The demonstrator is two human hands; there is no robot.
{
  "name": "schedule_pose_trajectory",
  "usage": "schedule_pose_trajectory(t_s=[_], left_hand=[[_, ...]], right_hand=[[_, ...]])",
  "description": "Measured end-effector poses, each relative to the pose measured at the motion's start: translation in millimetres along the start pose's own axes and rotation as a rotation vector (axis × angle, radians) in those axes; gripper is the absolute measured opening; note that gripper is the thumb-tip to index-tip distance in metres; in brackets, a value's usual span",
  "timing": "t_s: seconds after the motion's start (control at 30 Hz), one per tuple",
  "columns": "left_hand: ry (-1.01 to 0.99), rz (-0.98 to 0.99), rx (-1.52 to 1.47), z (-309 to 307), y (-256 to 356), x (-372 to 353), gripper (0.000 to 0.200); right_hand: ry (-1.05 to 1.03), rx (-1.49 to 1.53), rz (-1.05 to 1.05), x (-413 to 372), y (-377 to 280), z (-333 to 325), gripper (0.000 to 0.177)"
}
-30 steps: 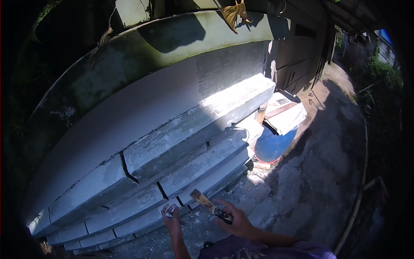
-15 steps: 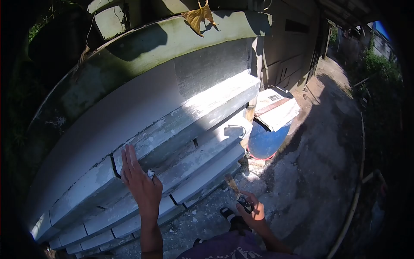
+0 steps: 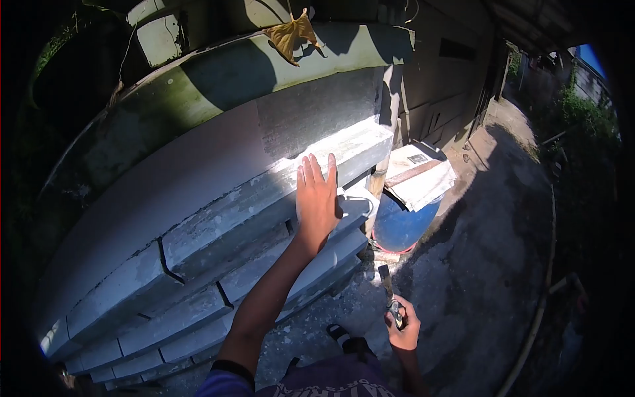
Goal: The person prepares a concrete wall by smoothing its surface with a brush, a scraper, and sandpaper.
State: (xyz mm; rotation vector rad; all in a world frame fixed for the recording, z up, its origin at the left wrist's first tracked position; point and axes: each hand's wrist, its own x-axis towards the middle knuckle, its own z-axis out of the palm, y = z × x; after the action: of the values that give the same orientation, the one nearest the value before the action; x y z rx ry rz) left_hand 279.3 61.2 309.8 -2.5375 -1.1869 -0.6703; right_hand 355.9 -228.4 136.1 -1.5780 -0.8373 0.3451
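Observation:
My left hand (image 3: 317,206) lies over the upper ledge (image 3: 218,221) of a stepped, pale grey block wall. Its fingers are stretched out and apart at the ledge's sunlit part, and I see nothing held in it. Low on the right, my right hand (image 3: 404,325) is wrapped round the dark handle of a putty knife (image 3: 386,280). The blade points up and away from me, in the air above the ground. Dark gaps (image 3: 169,262) separate the ledge's blocks, and more stepped rows curve below it.
A blue drum (image 3: 405,223) stands at the wall's right end, with white sheets (image 3: 426,184) and a brown strip (image 3: 415,173) on top. A mossy concrete rim (image 3: 231,73) with a dry leaf (image 3: 294,36) overhangs the wall. A dirt path (image 3: 483,218) runs along the right.
My left hand has moved right and up along the ledge, its fingers spreading. My right hand has shifted slightly right with the putty knife, whose blade now points more upright.

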Motion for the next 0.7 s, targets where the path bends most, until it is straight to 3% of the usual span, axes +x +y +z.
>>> schedule_pose_trajectory(t_s=[0.07,0.13,0.17,0.23,0.4,0.43,0.47,0.53,0.57,0.63,0.7], left_hand=[[0.212,0.235,-0.089,49.4,21.7,21.5,0.076],[0.09,0.482,-0.379,83.5,47.6,19.9,0.071],[0.145,0.595,-0.565,114.3,55.4,7.2,0.072],[-0.084,0.612,-0.537,169.0,73.7,-32.3,0.076],[-0.591,0.222,-0.673,288.5,50.4,-213.6,0.071],[-0.617,0.161,-0.663,308.3,35.3,-260.1,0.068],[-0.806,0.013,-0.685,320.6,20.2,-300.9,0.065],[-0.797,-0.119,-0.624,333.5,-17.5,-388.7,0.056],[-0.929,-0.196,-0.59,318.4,-38.1,-411.9,0.052],[-1.004,-0.282,-0.523,303.8,-77.4,-465.7,0.045],[-0.975,-0.453,-0.475,287.0,-112.2,-517.0,0.043]], right_hand=[[0.014,0.07,0.059,3.6,-3.5,-6.5,0.04],[0.017,0.046,0.049,5.0,-1.6,-13.3,0.04],[0.033,0.043,0.046,6.0,-1.1,-14.4,0.04],[0.049,0.038,0.061,7.2,2.1,-18.9,0.04],[0.084,-0.007,0.067,5.3,4.4,-27.7,0.044],[0.094,-0.027,0.035,5.2,14.4,-29.4,0.045],[0.105,-0.046,0.003,5.1,24.6,-30.3,0.045],[0.106,0.0,0.056,4.4,38.9,-27.6,0.046],[0.102,0.019,0.061,5.4,41.2,-23.8,0.045],[0.062,-0.013,0.078,7.1,40.5,-20.1,0.043],[0.021,0.089,0.015,14.2,38.8,-7.2,0.047]])
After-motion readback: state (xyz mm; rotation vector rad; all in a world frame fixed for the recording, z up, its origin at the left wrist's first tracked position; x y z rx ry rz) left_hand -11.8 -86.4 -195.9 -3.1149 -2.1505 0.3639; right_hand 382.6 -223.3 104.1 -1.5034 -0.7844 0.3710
